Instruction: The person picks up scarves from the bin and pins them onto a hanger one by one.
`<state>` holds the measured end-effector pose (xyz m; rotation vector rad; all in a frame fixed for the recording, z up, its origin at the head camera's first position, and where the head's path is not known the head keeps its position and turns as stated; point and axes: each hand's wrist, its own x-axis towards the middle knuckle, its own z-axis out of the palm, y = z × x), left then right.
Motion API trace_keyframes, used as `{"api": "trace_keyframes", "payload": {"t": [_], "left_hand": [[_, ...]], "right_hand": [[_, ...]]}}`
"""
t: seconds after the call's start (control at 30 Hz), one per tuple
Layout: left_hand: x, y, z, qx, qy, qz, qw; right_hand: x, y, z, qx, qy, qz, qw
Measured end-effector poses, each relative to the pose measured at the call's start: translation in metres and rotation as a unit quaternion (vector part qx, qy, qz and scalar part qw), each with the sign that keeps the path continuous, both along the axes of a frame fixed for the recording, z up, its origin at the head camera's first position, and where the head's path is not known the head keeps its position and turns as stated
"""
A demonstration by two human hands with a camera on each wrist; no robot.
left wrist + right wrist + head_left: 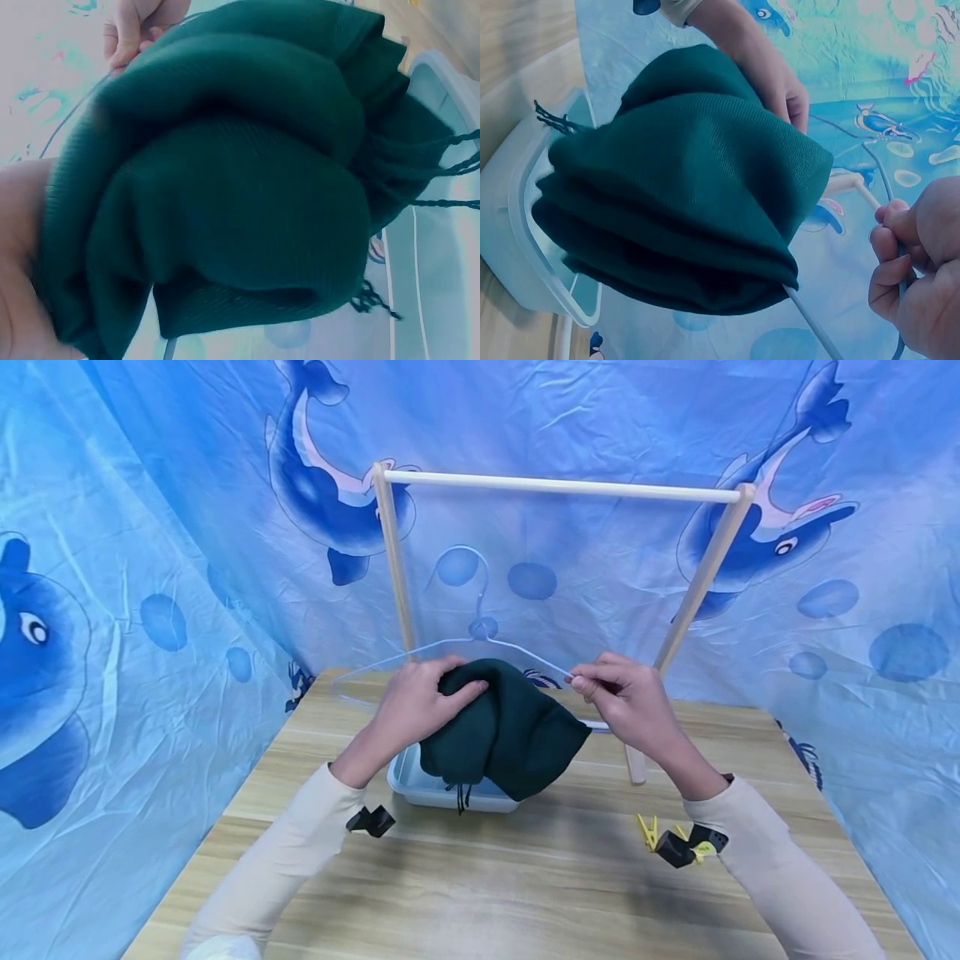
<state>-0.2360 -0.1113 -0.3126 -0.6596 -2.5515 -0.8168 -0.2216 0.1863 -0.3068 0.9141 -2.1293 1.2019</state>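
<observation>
A dark green scarf [517, 727] with fringed ends hangs in folds over a thin, pale clothes hanger [480, 602]. In the right wrist view the hanger's lower bar [810, 319] comes out from between the scarf's folds. My left hand [420, 702] grips the scarf near its top, thumb on the near side; in the left wrist view the cloth hides most of that hand. At the hanger's right shoulder my right hand [622, 697] pinches the wire between thumb and fingers, also visible in the right wrist view. The hanger's hook points up, free of the rack.
Behind the hanger stands a wooden rack with a white top rail [562, 487]. A light blue plastic basin [420, 793] sits under the scarf on the wooden table [480, 893]. Yellow clothespins [648, 833] lie near my right wrist. A blue dolphin-print curtain [600, 410] surrounds the table.
</observation>
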Motion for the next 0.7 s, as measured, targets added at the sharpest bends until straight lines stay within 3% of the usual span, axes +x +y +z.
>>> {"api": "trace_keyframes", "payload": {"t": [0.3, 0.53, 0.7], "left_hand": [[0.004, -0.014, -0.001, 0.0, -0.024, -0.006, 0.9997], [0.005, -0.01, -0.004, -0.017, 0.064, -0.013, 0.9977], [0.008, -0.008, -0.003, -0.022, 0.15, -0.029, 0.9881]], "right_hand": [[-0.001, 0.002, -0.001, 0.006, -0.013, -0.01, 0.9998], [-0.001, 0.0, -0.002, 0.017, -0.012, -0.001, 0.9998], [-0.002, 0.0, -0.003, 0.026, -0.017, 0.003, 0.9995]]}}
